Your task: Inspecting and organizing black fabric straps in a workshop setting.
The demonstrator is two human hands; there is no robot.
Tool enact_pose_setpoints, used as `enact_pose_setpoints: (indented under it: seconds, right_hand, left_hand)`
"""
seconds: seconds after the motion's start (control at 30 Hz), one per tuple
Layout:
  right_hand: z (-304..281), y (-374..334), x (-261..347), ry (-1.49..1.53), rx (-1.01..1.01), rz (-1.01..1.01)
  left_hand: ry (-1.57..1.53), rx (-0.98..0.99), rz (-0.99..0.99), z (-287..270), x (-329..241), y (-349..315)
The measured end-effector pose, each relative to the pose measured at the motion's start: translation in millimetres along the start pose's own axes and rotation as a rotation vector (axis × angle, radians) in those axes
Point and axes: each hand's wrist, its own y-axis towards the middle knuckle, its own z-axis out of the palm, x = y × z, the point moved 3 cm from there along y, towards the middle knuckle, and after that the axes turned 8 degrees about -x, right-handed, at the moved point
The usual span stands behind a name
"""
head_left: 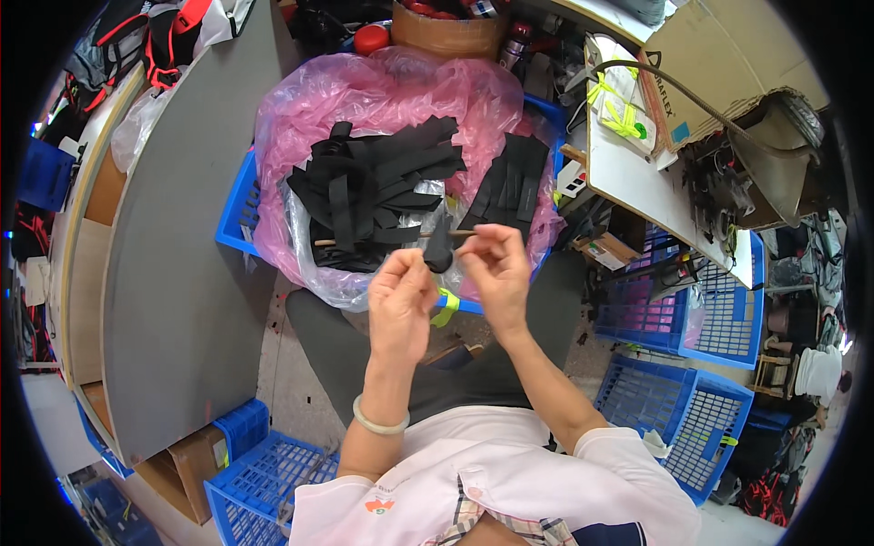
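A folded piece of black webbing strap [439,247] is between my two hands, over the front of a blue crate [238,205]. My left hand [401,300] is closed, its thumb and forefinger pinching the strap's lower left edge. Just to the right of the strap, my right hand [498,275] has its fingers curled, with a gap between thumb and forefinger. A thin wooden stick [325,243] lies across the crate, passing behind the strap toward my right fingertips. Beyond my hands, a heap of black strap pieces [382,168] rests on pink plastic sheeting [391,82]. Flatter black strips [510,182] lie at the right.
A grey panel [187,237] stands along the left. On the right is a white worktable [655,196] with a cardboard box [728,64] and a curved metal rod [701,100]. Blue crates [674,414] stand at lower right, another blue crate [264,482] at lower left.
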Motion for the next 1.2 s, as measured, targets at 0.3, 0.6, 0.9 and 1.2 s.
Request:
enact_pose_setpoints:
  seconds: [0.3, 0.6, 0.9, 1.2]
  right_hand:
    - [12.5, -5.5, 26.0, 0.164, 0.115, 0.317]
    - [16.5, -3.8, 26.1, 0.259, -0.035, 0.154]
    - [10.1, -0.9, 33.0, 0.461, 0.252, 0.51]
    - [8.3, -10.0, 25.6, 0.156, 0.154, 0.419]
  left_hand:
    - [0.2, -0.032, 0.166, -3.5, 11.7, -2.6]
    - [-0.197, 0.003, -0.203, -5.1, 18.8, 0.1]
    - [0.113, -0.083, 0.133, 5.0, -2.3, -13.6]
    - [0.744, -0.039, 0.539, -2.5, -0.4, -15.5]
